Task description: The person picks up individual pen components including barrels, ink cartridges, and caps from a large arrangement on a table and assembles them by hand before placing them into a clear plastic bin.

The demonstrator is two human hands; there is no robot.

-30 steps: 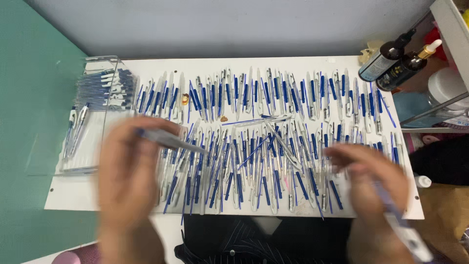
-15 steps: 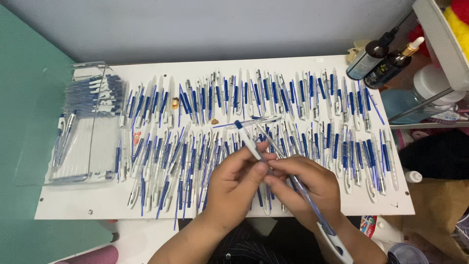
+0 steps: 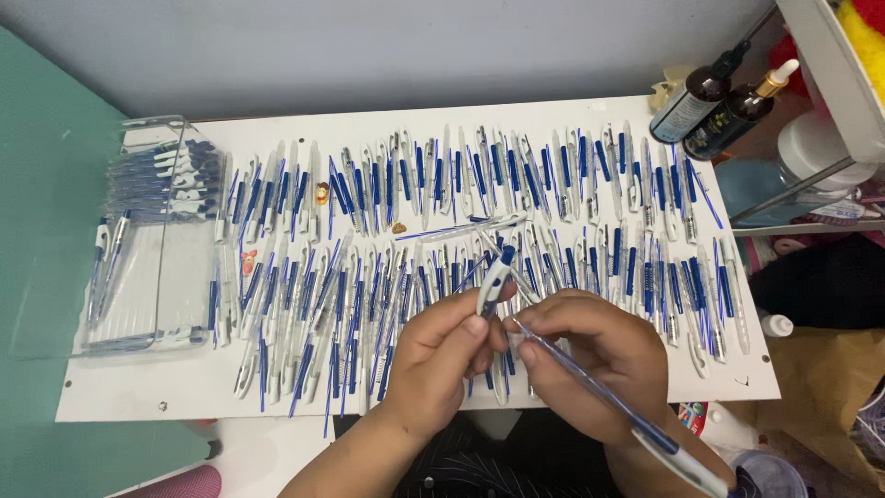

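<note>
My left hand pinches a white and blue pen cap piece between thumb and forefinger, tip pointing up. My right hand grips a clear blue pen barrel that slants down to the lower right past my wrist. The two hands touch, with the barrel's upper end at the base of the cap piece. Both hover over the near middle of a white board covered with rows of blue and white pen parts.
A clear plastic tray with finished pens stands at the board's left end. Two dark dropper bottles sit at the back right beside a white shelf. A teal surface borders the left.
My hands were apart at the board's left and right sides, each with a pen piece. They came together at the near middle, and the pieces now meet.
</note>
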